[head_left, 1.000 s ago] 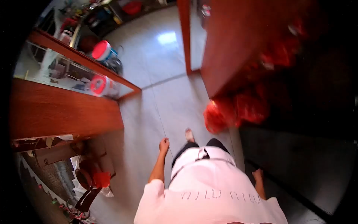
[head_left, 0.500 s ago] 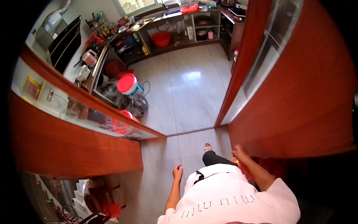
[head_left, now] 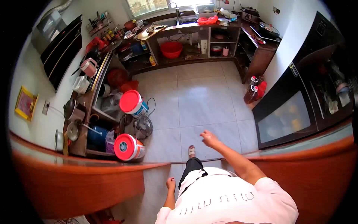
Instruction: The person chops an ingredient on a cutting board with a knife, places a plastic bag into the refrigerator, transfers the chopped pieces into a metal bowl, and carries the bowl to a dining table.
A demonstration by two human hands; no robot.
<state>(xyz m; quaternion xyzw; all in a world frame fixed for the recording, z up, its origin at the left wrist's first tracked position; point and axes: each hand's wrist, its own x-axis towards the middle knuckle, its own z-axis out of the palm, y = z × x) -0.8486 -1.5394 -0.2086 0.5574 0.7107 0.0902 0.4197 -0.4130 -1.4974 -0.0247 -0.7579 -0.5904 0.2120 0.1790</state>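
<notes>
My right hand point(head_left: 209, 139) reaches forward over the tiled floor point(head_left: 209, 112), just past the doorway threshold. Its fingers are partly stretched and apart, with nothing in them. Lower down, my left hand point(head_left: 170, 183) hangs at my side with the fingers curled in and nothing visible in it. Neither hand touches anything. One foot in a light shoe point(head_left: 191, 151) is on the kitchen floor. Nearest on the left stands a white bucket with a red lid point(head_left: 126, 147), and behind it another red-lidded bucket point(head_left: 131, 101).
Wooden door panels point(head_left: 85, 186) flank me. Along the left runs a counter with a pink kettle point(head_left: 89, 67). A sink point(head_left: 186, 21) and a red basin point(head_left: 171, 49) are at the back. Bottles of dark liquid point(head_left: 251, 94) and a black glass-fronted cabinet point(head_left: 287, 119) stand on the right.
I have stepped forward into the doorway, so more of the kitchen shows on both sides. My right hand has swung forward and left; my left hand has dropped back.
</notes>
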